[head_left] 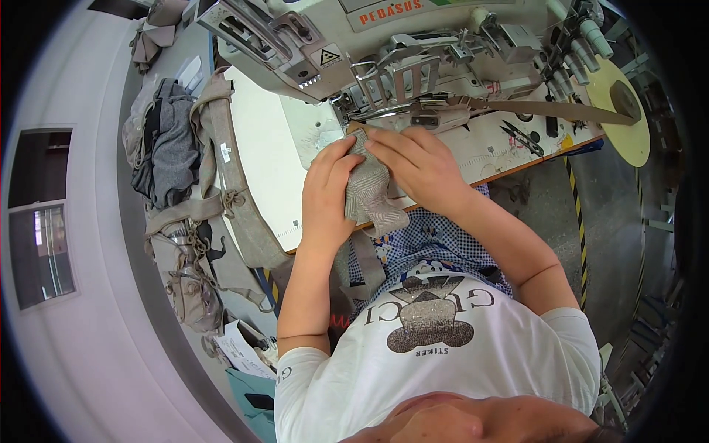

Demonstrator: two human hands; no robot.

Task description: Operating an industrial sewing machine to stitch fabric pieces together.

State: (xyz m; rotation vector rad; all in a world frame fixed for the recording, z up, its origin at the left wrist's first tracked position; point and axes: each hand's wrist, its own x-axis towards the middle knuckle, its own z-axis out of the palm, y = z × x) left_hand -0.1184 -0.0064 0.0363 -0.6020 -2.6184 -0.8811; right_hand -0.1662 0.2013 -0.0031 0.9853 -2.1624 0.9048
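Note:
A strip of grey-beige woven fabric (367, 193) lies at the front of the sewing machine (413, 63), its top end close to the needle area and its lower end hanging over the table's front edge. Along its left side my left hand (327, 188) is closed, fingers bent over the cloth. From the right, my right hand (422, 166) holds the upper part, its fingertips pressed down just below the presser area. A brown binding tape (550, 108) runs from a pale yellow reel (619, 136) into the metal guide (399, 111) above my right hand. My fingers cover the fabric's upper edges.
Black-handled thread snips (521, 138) lie on the white table (255, 140) at the right. Grey garment pieces (166, 140) and long beige fabric strips (233, 173) are heaped at the left. A paper-topped box (244, 351) stands at the lower left.

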